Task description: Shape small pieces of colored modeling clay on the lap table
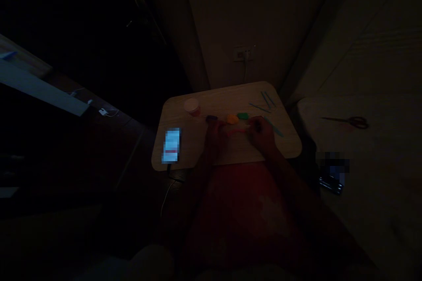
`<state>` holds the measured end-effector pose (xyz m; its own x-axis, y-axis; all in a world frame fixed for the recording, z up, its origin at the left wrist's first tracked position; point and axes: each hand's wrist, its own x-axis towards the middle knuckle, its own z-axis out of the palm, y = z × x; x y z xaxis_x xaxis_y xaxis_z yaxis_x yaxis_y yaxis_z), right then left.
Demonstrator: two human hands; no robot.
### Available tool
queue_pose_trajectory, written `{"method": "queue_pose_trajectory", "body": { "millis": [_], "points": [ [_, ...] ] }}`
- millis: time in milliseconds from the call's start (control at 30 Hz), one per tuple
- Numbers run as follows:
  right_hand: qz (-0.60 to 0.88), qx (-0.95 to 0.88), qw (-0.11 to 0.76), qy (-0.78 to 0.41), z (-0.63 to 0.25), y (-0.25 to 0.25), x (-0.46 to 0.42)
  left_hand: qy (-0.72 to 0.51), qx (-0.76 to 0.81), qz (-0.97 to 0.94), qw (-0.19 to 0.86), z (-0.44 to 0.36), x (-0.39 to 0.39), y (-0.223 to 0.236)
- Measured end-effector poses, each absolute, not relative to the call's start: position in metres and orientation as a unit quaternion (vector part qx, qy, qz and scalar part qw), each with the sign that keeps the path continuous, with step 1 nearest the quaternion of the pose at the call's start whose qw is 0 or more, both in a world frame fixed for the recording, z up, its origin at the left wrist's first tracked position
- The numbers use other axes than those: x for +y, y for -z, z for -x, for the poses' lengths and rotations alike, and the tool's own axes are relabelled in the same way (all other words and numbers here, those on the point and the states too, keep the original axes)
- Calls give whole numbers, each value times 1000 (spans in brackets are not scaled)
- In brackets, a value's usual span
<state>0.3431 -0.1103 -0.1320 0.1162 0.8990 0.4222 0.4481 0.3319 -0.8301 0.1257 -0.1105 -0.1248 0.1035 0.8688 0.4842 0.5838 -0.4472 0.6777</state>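
The room is very dark. My left hand (215, 137) and my right hand (262, 134) rest on a small wooden table (198, 149). Between them lies a thin pinkish stick-like piece (238, 130), and both hands touch its ends with fingers curled. Whether they grip it I cannot make out. Just beyond the hands sit a dark lump (211, 118), an orange lump (232, 118) and a green lump (243, 115).
A small pink-lidded cup (192, 106) stands at the table's back left. A lit phone (172, 145) lies at the front left. Teal sticks (267, 99) lie at the back right. Scissors (349, 121) and another device (332, 180) lie on the bed to the right.
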Motion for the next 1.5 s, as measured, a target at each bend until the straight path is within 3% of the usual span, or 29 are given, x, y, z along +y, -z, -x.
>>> {"method": "queue_pose_trajectory", "body": {
  "millis": [167, 433, 600, 933, 1233, 1500],
  "points": [
    [500, -754, 402, -142, -339, 131, -110, -329, 471, -811, 109, -134, -116, 123],
    [562, -595, 536, -207, -345, 127, -111, -375, 484, -776, 151, -125, -111, 132],
    [536, -564, 569, -267, -344, 121, -114, -377, 487, -773, 153, -123, -110, 137],
    [546, -665, 494, -123, -348, 129, -110, -374, 484, -772, 175, -122, -111, 131],
    [546, -721, 418, -85, -353, 133, -116, -368, 490, -771, 171, -123, -110, 130],
    [539, -712, 433, -125, -352, 133, -121, -362, 478, -784, 163, -124, -112, 127]
  ]
}}
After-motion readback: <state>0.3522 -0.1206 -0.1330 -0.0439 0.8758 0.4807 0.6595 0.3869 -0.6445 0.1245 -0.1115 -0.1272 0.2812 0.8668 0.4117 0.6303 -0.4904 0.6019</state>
